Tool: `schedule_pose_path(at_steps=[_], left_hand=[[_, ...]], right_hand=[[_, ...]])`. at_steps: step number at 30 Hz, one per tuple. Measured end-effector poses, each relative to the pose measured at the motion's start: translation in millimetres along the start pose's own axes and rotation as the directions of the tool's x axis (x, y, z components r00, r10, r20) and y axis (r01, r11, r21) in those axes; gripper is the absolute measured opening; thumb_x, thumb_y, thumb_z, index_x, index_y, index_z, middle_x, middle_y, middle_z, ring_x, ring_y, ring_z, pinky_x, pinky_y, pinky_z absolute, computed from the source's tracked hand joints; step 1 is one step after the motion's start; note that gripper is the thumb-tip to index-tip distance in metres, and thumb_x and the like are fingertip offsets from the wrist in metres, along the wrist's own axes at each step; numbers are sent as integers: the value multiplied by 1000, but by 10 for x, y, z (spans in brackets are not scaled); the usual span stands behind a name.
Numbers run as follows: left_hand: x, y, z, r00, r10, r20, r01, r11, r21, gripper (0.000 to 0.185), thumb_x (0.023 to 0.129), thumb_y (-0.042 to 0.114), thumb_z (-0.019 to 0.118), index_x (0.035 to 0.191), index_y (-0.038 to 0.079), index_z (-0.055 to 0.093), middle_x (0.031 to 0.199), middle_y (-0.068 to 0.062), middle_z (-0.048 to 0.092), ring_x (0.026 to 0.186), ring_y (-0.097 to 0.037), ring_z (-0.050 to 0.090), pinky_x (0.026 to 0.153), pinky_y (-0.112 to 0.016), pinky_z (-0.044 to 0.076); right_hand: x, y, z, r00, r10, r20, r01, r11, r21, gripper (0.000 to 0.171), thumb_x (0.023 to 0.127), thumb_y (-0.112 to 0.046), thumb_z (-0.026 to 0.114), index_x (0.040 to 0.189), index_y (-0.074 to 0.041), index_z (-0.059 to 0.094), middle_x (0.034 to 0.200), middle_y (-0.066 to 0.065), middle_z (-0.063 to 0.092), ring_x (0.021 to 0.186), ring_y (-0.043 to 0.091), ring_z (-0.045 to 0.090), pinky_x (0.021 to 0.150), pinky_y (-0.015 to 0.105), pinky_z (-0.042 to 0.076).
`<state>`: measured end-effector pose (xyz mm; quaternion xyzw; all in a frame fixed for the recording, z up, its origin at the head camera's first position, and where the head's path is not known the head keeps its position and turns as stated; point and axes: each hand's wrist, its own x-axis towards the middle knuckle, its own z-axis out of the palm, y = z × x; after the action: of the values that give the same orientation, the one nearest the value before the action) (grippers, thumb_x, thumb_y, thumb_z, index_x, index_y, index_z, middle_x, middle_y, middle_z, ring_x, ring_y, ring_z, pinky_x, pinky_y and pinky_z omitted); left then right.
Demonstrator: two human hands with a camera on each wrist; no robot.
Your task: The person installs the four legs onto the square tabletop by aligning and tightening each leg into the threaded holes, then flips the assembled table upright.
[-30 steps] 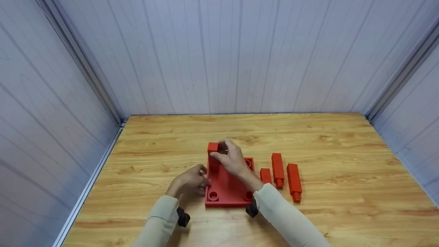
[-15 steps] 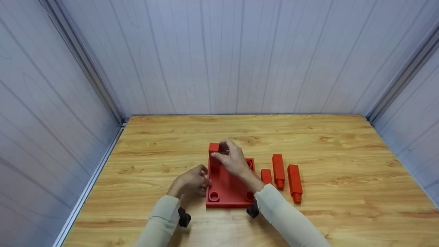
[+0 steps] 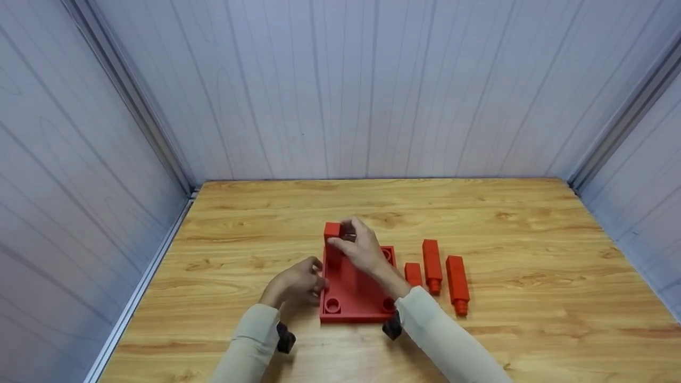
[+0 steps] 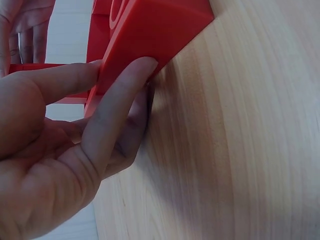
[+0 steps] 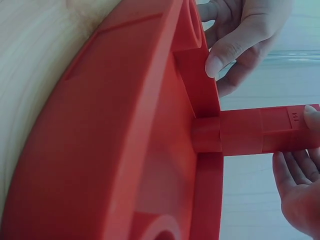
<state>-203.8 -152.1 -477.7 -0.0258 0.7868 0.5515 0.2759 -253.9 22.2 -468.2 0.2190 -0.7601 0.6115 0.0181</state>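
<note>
Mid-table on the light wooden tabletop (image 3: 505,213) sits the flat red plastic base plate with round corner holes (image 3: 354,290), open wood all around, walls well apart. Right hand (image 3: 362,247) pinches the upright red square plastic peg (image 3: 332,234) near its top; peg's round end sits in the plate's far-left hole. Left hand (image 3: 295,284) grips the plate's left edge, fingers curled on it. Peg face reads "114". 3 loose red square pegs (image 3: 433,266) lie just right of the plate.
</note>
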Motion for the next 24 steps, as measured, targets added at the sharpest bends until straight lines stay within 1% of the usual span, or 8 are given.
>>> schedule_pose_path(at_steps=[3, 7, 11, 17, 20, 24], left_hand=[[-2, -5, -7, 1000, 3, 5, -3, 1000, 5, 40, 88, 0, 57, 123, -1, 38, 88, -11, 53, 73, -21, 55, 65, -37, 57], [3, -14, -9, 1000, 9, 3, -9, 1000, 15, 40, 88, 1, 57, 122, -1, 38, 85, -10, 52, 70, -20, 54, 64, -37, 57], [13, -19, -9, 1000, 8, 0, -8, 1000, 17, 40, 88, 1, 58, 123, -1, 39, 84, -10, 53, 71, -20, 56, 65, -39, 58], [5, -17, -15, 1000, 2, -1, -1, 999, 33, 41, 87, 2, 58, 124, 0, 39, 87, -10, 53, 72, -21, 58, 66, -39, 58], [8, -23, -20, 1000, 3, 2, -4, 999, 32, 41, 87, 2, 58, 124, -1, 39, 87, -10, 52, 72, -21, 57, 65, -37, 58], [17, -21, -19, 1000, 3, 3, -3, 1000, 19, 41, 88, 2, 58, 124, -1, 39, 87, -11, 52, 73, -21, 56, 65, -36, 57]], right_hand=[[1, -8, -11, 1000, 25, 10, -25, 1000, 0, 37, 85, -16, 72, 114, 0, 54, 110, 17, 61, 105, 27, 61, 95, 43, 50], [-3, -33, -34, 997, 63, 32, -63, 998, 0, 37, 87, -19, 71, 117, -4, 54, 112, 12, 61, 108, 22, 60, 96, 37, 50], [-8, -58, -55, 995, 82, 52, -82, 997, -8, 37, 87, -20, 70, 119, -6, 55, 114, 11, 61, 109, 22, 60, 97, 37, 49], [-23, -82, -99, 993, 84, 77, -84, 996, -1, 39, 88, -20, 69, 122, -6, 56, 120, 13, 61, 112, 26, 61, 96, 38, 50], [-40, -103, -127, 991, 108, 84, -109, 994, 14, 41, 88, -22, 69, 124, -8, 55, 122, 11, 60, 113, 25, 60, 93, 35, 52], [-61, -122, -178, 988, 131, 81, -135, 990, 42, 45, 89, -27, 68, 126, -6, 54, 122, 11, 59, 112, 24, 60, 88, 33, 54]])
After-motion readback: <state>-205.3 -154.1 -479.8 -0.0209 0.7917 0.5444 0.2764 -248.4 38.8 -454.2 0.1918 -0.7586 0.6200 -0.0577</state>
